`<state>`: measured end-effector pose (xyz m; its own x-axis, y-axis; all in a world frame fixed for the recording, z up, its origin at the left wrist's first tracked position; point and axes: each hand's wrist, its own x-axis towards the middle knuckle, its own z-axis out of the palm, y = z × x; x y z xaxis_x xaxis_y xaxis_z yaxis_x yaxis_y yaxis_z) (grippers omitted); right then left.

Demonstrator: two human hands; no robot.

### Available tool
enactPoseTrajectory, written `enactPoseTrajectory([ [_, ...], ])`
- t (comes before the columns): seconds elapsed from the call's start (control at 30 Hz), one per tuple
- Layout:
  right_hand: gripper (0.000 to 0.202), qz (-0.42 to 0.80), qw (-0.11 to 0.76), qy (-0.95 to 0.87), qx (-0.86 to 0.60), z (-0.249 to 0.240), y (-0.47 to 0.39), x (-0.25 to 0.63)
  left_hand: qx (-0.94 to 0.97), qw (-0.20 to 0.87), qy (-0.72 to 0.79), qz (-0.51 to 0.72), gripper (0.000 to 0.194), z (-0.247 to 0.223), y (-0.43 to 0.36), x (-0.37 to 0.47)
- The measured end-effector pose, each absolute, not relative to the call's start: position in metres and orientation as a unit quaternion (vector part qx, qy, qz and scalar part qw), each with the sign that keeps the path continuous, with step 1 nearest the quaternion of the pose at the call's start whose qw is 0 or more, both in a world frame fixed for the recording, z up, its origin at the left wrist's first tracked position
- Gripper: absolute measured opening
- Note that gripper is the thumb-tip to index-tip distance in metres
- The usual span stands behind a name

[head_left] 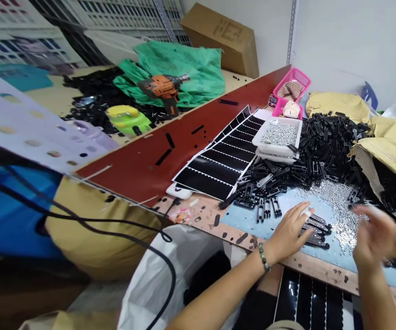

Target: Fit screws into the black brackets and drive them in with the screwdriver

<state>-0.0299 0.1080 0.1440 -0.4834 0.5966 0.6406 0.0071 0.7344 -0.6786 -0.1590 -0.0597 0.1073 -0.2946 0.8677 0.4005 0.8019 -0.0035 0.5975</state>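
My left hand (289, 229), with a beaded bracelet and a white band on one finger, is stretched over the blue work mat with its fingers apart. Its fingertips lie at the near ends of a small row of flat black perforated strips (316, 231); whether they touch is hard to tell. My right hand (376, 236) is raised beside a spread heap of small silver nuts (342, 208). Motion smears its fingers, and anything between them cannot be made out. Several more black pieces (268, 208) stand along the mat's far left part.
Behind the hands stand a white tub of small metal parts (280, 134), a large pile of black pieces (335, 137) and pink baskets (292, 85). Black sheets (218, 158) lean along a red-brown board (184, 137). An orange power drill (165, 87) lies beyond it. Black cables (115, 220) hang at left.
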Motion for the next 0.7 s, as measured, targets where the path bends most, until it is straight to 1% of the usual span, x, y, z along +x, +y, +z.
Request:
enactPoseTrajectory([
  [0.03,0.028,0.329,0.46,-0.802,-0.191,0.139,0.113,-0.059,0.585,0.035,0.704,0.402,0.046,0.107,-0.066,-0.157],
  [0.07,0.028,0.379,0.435,-0.788,-0.214,0.135,0.119,-0.09,0.577,0.031,0.704,0.412,0.044,0.106,-0.073,-0.154],
  [0.13,0.033,0.448,0.377,-0.76,-0.282,0.127,0.13,-0.149,0.564,0.031,0.71,0.42,0.043,0.1,-0.088,-0.146],
  [0.2,0.034,0.456,0.366,-0.753,-0.302,0.122,0.137,-0.198,0.547,0.032,0.721,0.424,0.042,0.092,-0.103,-0.14],
  [0.27,0.028,0.457,0.361,-0.755,-0.302,0.122,0.138,-0.231,0.532,0.033,0.733,0.422,0.041,0.086,-0.114,-0.136],
  [0.33,0.021,0.458,0.356,-0.759,-0.295,0.125,0.135,-0.246,0.528,0.029,0.741,0.414,0.04,0.082,-0.122,-0.135],
  [0.43,0.015,0.452,0.351,-0.77,-0.281,0.13,0.126,-0.228,0.534,0.016,0.744,0.402,0.037,0.08,-0.124,-0.137],
  [0.53,0.017,0.473,0.337,-0.776,-0.246,0.126,0.113,-0.161,0.546,0.006,0.739,0.395,0.033,0.078,-0.121,-0.137],
  [0.6,0.019,0.506,0.304,-0.767,-0.251,0.12,0.099,-0.104,0.561,0.008,0.73,0.389,0.03,0.074,-0.116,-0.136],
  [0.7,0.021,0.537,0.232,-0.747,-0.317,0.106,0.076,-0.034,0.592,0.013,0.711,0.38,0.028,0.066,-0.109,-0.133],
])
